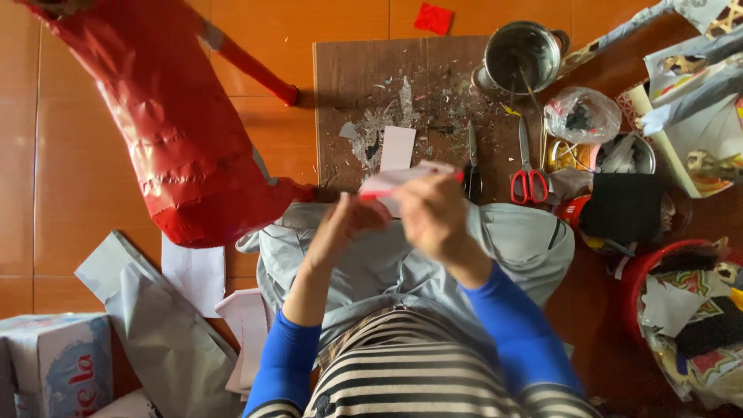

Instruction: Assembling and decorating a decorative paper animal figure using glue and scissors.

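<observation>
On orange tile floor (77, 155), brown board (348, 77), paper scraps (398, 147)

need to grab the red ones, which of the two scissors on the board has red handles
The right-hand scissors, below the metal pot; the other pair has dark handles.

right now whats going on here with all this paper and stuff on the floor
A person sits on the floor and holds a small piece of white and red paper up in front of them with both hands: the left hand and the right hand pinch it between them. Ahead lies a brown cardboard sheet flecked with scraps, with red-handled scissors, a dark pair of scissors and a metal pot on it. A large red paper-covered shape stands to the left.
</observation>
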